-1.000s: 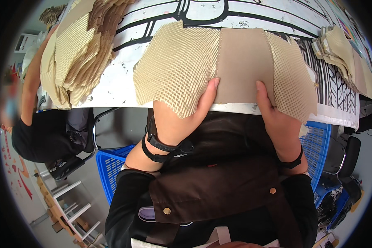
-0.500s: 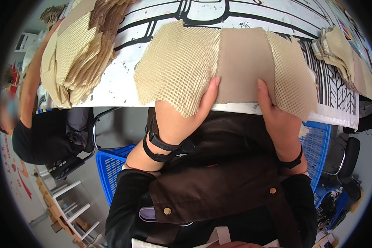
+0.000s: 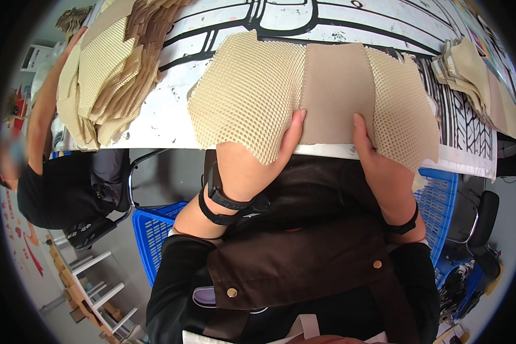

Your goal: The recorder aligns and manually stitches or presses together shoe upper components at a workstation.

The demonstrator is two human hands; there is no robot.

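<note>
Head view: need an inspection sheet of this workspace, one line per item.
Surface: white table with black line markings, near edge in front of the person.
Job's things: fabric piece, tan centre with cream mesh sides, lying on the table and overhanging its edge.
Clutter: stack of mesh pieces at left; smaller stack at right.
Grippers: left hand and right hand both grip the piece's near edge, thumbs on top.
Cables: nothing seen.
Surroundings: blue baskets below; a seated person at left; office chair at right.
</note>
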